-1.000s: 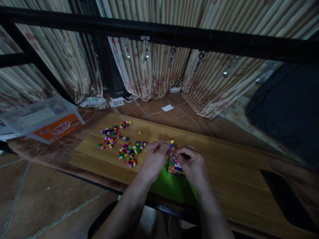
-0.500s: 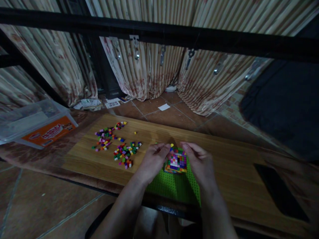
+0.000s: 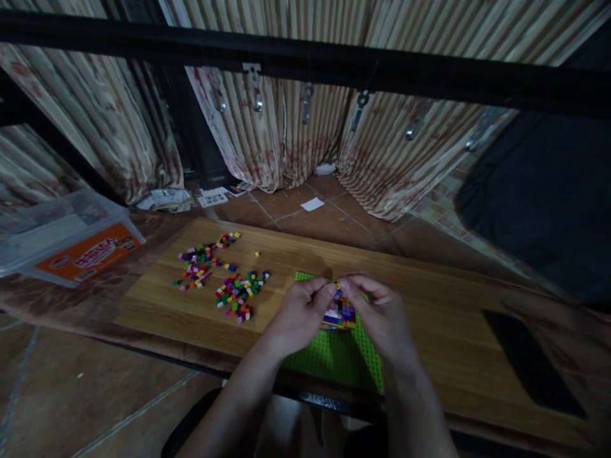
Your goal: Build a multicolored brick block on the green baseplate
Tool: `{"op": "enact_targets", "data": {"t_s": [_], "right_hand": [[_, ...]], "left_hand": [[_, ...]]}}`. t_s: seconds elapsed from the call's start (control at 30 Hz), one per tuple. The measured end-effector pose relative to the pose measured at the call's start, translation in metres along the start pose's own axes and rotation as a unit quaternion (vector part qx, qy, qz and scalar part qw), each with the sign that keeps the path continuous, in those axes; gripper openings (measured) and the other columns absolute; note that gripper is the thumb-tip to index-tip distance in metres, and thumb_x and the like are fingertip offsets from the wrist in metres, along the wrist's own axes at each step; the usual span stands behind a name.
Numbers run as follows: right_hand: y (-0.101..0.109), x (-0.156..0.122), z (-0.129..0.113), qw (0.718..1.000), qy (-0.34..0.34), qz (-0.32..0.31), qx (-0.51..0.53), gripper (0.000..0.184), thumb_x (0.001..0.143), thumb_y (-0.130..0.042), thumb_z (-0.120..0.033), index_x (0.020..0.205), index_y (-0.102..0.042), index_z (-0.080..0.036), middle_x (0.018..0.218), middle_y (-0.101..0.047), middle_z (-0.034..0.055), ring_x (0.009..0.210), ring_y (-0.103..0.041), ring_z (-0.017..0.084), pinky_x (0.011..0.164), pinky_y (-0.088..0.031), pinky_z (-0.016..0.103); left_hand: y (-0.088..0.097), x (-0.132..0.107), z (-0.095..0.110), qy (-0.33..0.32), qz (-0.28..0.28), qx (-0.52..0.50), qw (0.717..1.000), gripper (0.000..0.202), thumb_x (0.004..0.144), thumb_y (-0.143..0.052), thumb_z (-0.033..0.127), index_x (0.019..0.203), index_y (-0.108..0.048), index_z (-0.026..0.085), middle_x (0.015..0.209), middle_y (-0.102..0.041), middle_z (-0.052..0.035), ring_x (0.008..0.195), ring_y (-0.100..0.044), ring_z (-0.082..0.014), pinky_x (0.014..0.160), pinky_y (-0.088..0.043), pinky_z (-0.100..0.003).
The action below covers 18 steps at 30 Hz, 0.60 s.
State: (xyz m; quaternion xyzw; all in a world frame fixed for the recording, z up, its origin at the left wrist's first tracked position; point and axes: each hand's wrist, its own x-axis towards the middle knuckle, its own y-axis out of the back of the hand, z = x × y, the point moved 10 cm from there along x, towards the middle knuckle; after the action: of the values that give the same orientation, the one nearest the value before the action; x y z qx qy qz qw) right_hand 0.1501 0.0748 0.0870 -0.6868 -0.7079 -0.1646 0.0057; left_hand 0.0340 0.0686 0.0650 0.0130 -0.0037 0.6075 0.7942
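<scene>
A small block-shaped build of multicoloured toy bricks (image 3: 340, 313) stands on a green studded baseplate (image 3: 329, 356). My left hand (image 3: 305, 312) is closed at the build's upper left, thumb and forefinger pinched together. From the other side my right hand (image 3: 377, 308) is closed too, its thumb meeting the left thumb over the build's far top edge. Between the fingertips shows a sliver of a yellow brick (image 3: 338, 286). My hands cover much of the build's top and sides.
Loose coloured bricks (image 3: 241, 289) lie in piles on the wooden board (image 3: 429, 318) to the left. A clear plastic box (image 3: 81, 245) with an orange label stands at far left. A dark flat object (image 3: 529, 362) lies at right. A black bar (image 3: 305, 51) crosses above.
My hands have come together over the build's far edge. The yellow brick, earlier plainly visible at my left fingertips, is now mostly hidden between both thumbs. The view has shifted slightly.
</scene>
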Motion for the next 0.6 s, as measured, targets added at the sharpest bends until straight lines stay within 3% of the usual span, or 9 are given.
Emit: {"op": "enact_targets", "data": {"t_s": [0.33, 0.47, 0.6], "right_hand": [[0.009, -0.002, 0.019, 0.996, -0.064, 0.027, 0.054, 0.014, 0.077, -0.069, -0.036, 0.081, -0.073, -0.023, 0.08, -0.068, 0.0008, 0.076, -0.061, 0.016, 0.071, -0.045, 0.029], [0.02, -0.001, 0.017, 0.997, -0.041, 0.066, -0.015, 0.011, 0.074, -0.072, -0.034, 0.074, -0.074, -0.023, 0.08, -0.068, 0.0015, 0.078, -0.062, 0.017, 0.073, -0.046, 0.03], [0.012, 0.001, 0.016, 0.995, 0.002, 0.038, -0.095, 0.01, 0.073, -0.073, -0.033, 0.072, -0.074, -0.024, 0.081, -0.067, 0.0014, 0.079, -0.062, 0.018, 0.074, -0.046, 0.032]], "left_hand": [[0.0, -0.002, 0.005, -0.003, -0.01, -0.029, 1.0, 0.036, 0.087, -0.05, 0.043, 0.064, -0.052, 0.015, 0.058, -0.044, 0.0036, 0.055, -0.038, -0.0084, 0.053, -0.031, -0.021], [0.026, -0.001, 0.001, 0.029, 0.075, -0.068, 0.994, 0.037, 0.083, -0.055, 0.046, 0.063, -0.054, 0.015, 0.057, -0.045, 0.0034, 0.049, -0.034, -0.0064, 0.048, -0.027, -0.02], [0.049, -0.004, -0.003, 0.057, 0.16, -0.105, 0.98, 0.035, 0.08, -0.058, 0.046, 0.067, -0.058, 0.015, 0.055, -0.046, 0.0034, 0.046, -0.031, -0.0053, 0.044, -0.022, -0.02]]}}
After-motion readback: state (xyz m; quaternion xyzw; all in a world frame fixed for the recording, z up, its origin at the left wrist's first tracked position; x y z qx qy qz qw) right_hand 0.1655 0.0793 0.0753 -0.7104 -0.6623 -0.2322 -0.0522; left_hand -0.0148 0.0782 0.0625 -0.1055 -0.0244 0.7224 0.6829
